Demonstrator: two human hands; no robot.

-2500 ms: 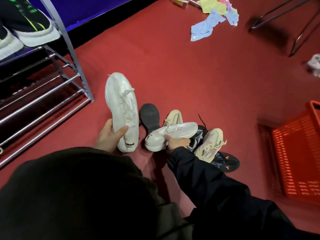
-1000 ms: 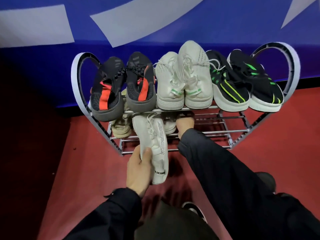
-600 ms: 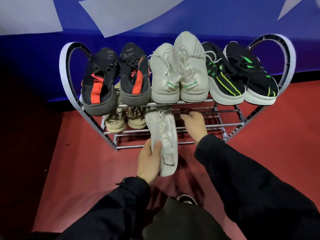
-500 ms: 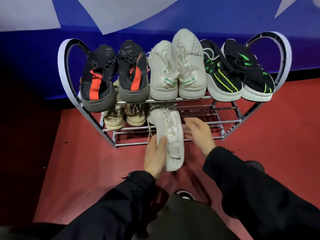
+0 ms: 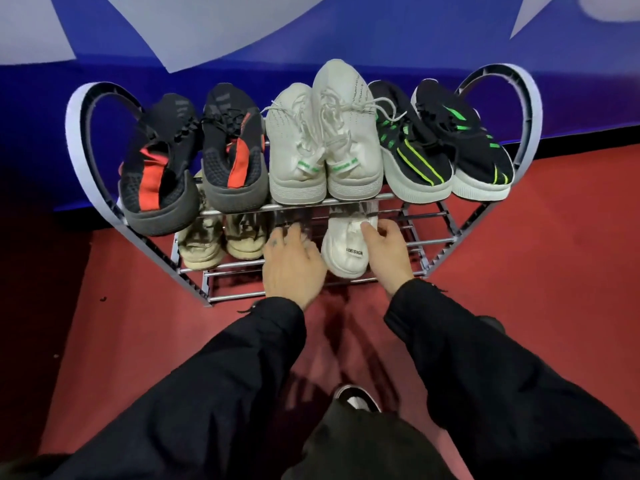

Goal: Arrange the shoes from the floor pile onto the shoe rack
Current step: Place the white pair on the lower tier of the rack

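A metal shoe rack (image 5: 73, 133) with heart-shaped ends stands against a blue wall. Its top shelf holds a black-and-red pair (image 5: 194, 157), a white pair (image 5: 325, 143) and a black-and-green pair (image 5: 440, 143). On the lower shelf a beige pair (image 5: 221, 240) sits at the left. A white shoe (image 5: 346, 252) with a "DESIGN" heel label rests heel-out on that shelf, and my right hand (image 5: 389, 254) grips its right side. My left hand (image 5: 294, 266) is just left of it, blurred, fingers spread toward a pale shape under the top rail.
Red carpet (image 5: 536, 271) runs around the rack. The toe of my own shoe (image 5: 356, 400) shows between my black sleeves at the bottom. A dark floor strip lies along the wall at the left.
The view swung from the floor pile to the rack. The white shoe passed from my left hand into the lower shelf, farther right, and my right hand now holds it.
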